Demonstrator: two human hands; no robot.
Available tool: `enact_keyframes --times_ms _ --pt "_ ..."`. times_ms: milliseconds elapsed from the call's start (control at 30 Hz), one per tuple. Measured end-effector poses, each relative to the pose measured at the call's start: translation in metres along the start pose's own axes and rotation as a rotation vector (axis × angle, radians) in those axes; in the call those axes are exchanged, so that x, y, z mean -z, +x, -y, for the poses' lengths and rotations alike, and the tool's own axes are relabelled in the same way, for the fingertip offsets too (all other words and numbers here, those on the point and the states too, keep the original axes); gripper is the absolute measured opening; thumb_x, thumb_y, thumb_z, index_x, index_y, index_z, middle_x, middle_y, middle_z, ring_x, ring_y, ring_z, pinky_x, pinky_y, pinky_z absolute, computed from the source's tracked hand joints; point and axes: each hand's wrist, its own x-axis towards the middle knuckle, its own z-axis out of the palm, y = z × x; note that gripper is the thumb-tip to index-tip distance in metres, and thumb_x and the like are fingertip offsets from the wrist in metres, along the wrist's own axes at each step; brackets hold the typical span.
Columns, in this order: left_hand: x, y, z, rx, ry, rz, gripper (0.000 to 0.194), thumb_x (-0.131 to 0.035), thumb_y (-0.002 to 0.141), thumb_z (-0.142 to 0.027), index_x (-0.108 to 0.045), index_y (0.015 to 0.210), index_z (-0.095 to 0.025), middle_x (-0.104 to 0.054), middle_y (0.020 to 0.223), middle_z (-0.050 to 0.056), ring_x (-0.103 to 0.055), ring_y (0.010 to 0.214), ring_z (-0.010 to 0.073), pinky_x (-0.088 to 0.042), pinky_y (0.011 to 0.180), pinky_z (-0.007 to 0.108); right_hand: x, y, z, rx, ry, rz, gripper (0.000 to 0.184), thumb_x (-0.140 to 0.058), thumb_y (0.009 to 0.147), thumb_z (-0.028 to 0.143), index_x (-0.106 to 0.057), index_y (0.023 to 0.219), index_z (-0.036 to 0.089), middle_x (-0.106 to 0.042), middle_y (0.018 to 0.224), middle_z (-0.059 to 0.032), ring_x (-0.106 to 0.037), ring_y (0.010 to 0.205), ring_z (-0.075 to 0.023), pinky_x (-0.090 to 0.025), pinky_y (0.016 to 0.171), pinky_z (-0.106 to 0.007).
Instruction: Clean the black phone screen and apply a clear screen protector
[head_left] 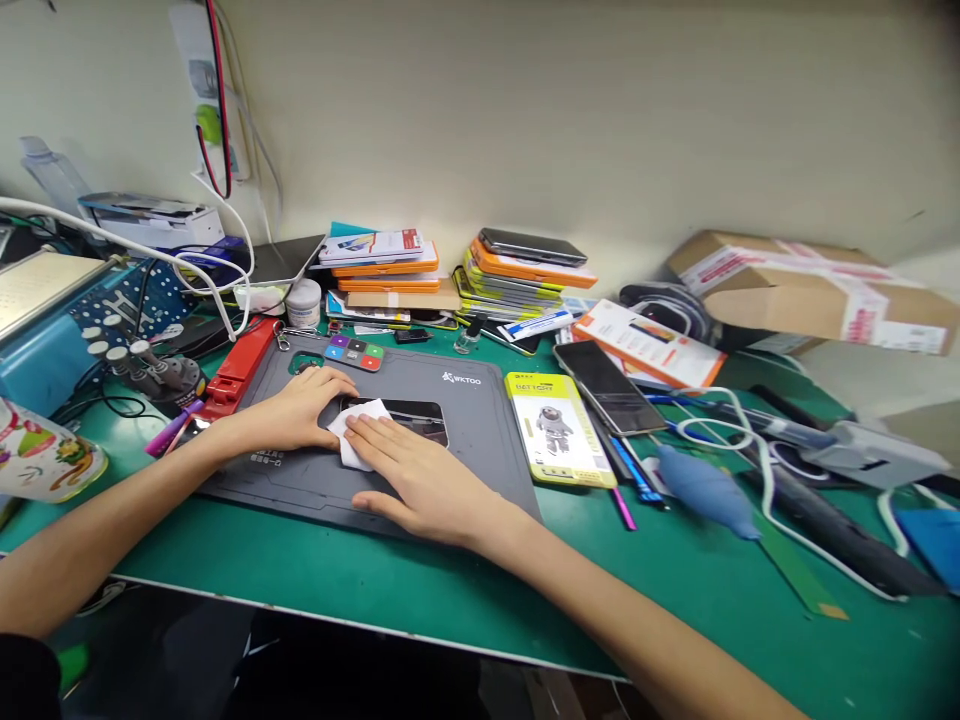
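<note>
Pale wall point(525, 120) behind green counter point(322, 565). Near counter's front edge, grey mat point(484, 435). Toward counter's back right corner, taped carton point(795, 305). Right hand point(424, 480) flat, fingers together, thumb spread. Left hand point(300, 407) curved, thumb and fingers apart; cannot tell if clamped. Near mat's middle, dark phone point(421, 411) lying flat; white cloth point(352, 452) over its left end, beneath right hand.

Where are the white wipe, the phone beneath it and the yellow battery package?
White wipe point(352, 456), head view: lower-left part.
Phone point(426, 414), head view: uncovered glossy surface.
Yellow battery package point(559, 430), head view: printed front.
</note>
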Motion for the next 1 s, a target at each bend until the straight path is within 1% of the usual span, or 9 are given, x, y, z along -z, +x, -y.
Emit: enact_keyframes --times_ms 167,300,367,500,600,667,767,900,1000 --pt "0.0 0.0 0.003 -0.01 -0.007 -0.008 0.076 -0.083 0.09 -0.071 -0.062 0.147 -0.025 -0.06 0.16 0.014 -0.05 0.154 0.0361 -0.038 0.132 0.053 0.009 -0.008 -0.012 -0.128 -0.105 -0.117 0.057 -0.047 0.12 0.05 -0.072 0.152 0.01 -0.068 0.159 -0.02 -0.065 0.152 -0.0322 -0.056 0.127 -0.051" --pt "0.001 0.0 0.004 -0.009 0.004 -0.008 0.079 -0.079 0.091 -0.077 -0.063 0.147 -0.024 -0.059 0.162 0.015 -0.05 0.154 0.0367 -0.038 0.132 0.054 0.017 -0.023 -0.038 -0.216 -0.135 -0.207 0.045 -0.044 0.12 0.034 -0.083 0.133 0.017 -0.081 0.142 -0.0114 -0.077 0.136 -0.0284 -0.065 0.115 -0.046" --pt "0.002 0.0 0.002 -0.001 0.007 0.003 0.08 -0.077 0.092 -0.077 -0.062 0.149 -0.023 -0.058 0.163 0.015 -0.049 0.155 0.0371 -0.037 0.133 0.054 0.018 -0.028 -0.048 -0.239 -0.142 -0.232 0.044 -0.043 0.12 0.031 -0.084 0.131 0.019 -0.082 0.14 -0.0091 -0.078 0.134 -0.0273 -0.067 0.112 -0.044" --pt "0.004 0.0 -0.001 0.013 0.009 0.019 0.081 -0.076 0.093 -0.076 -0.061 0.151 -0.022 -0.057 0.164 0.016 -0.048 0.156 0.0369 -0.035 0.134 0.053 0.01 -0.027 -0.051 -0.278 -0.152 -0.265 0.046 -0.042 0.12 0.031 -0.081 0.138 0.015 -0.078 0.146 -0.0138 -0.076 0.137 -0.0295 -0.066 0.115 -0.047" --pt "0.004 0.0 -0.003 0.011 0.006 0.012 0.079 -0.078 0.093 -0.074 -0.061 0.15 -0.021 -0.058 0.162 0.016 -0.048 0.156 0.0358 -0.035 0.134 0.051 0.002 -0.022 -0.042 -0.203 -0.141 -0.226 0.049 -0.052 0.118 0.04 -0.073 0.151 0.01 -0.069 0.157 -0.0198 -0.068 0.148 -0.034 -0.053 0.13 -0.056" --pt "0.003 0.0 -0.005 0.003 0.003 0.005 0.077 -0.079 0.093 -0.071 -0.062 0.148 -0.02 -0.058 0.161 0.016 -0.048 0.155 0.0356 -0.035 0.133 0.051 -0.001 -0.019 -0.034 -0.127 -0.114 -0.173 0.064 -0.059 0.115 0.05 -0.063 0.162 0.006 -0.057 0.168 -0.0234 -0.056 0.159 -0.0372 -0.043 0.137 -0.06" --pt "0.002 0.001 -0.006 -0.005 -0.019 -0.001 0.074 -0.081 0.092 -0.066 -0.061 0.147 -0.021 -0.06 0.159 0.016 -0.049 0.153 0.0359 -0.036 0.132 0.051 -0.002 -0.019 -0.03 -0.033 -0.055 -0.119 0.072 -0.058 0.115 0.055 -0.054 0.168 0.008 -0.048 0.175 -0.0217 -0.047 0.166 -0.0352 -0.043 0.137 -0.059" --pt "0.004 0.001 -0.009 0.044 -0.081 -0.002 0.074 -0.086 0.083 -0.06 -0.061 0.14 -0.02 -0.061 0.153 0.015 -0.051 0.148 0.0371 -0.037 0.13 0.054 0.007 -0.027 -0.048 0.001 0.007 -0.164 0.049 -0.054 0.118 0.043 -0.071 0.154 0.016 -0.068 0.161 -0.0151 -0.064 0.153 -0.0305 -0.053 0.131 -0.052" --pt "0.007 0.001 -0.013 0.117 -0.154 0.007 0.076 -0.09 0.076 -0.057 -0.06 0.136 -0.021 -0.062 0.148 0.014 -0.054 0.142 0.0384 -0.046 0.121 0.053 0.013 -0.034 -0.07 -0.159 0.047 -0.317 0.037 -0.061 0.114 0.04 -0.08 0.14 0.023 -0.08 0.146 -0.0113 -0.078 0.135 -0.0326 -0.064 0.116 -0.054"
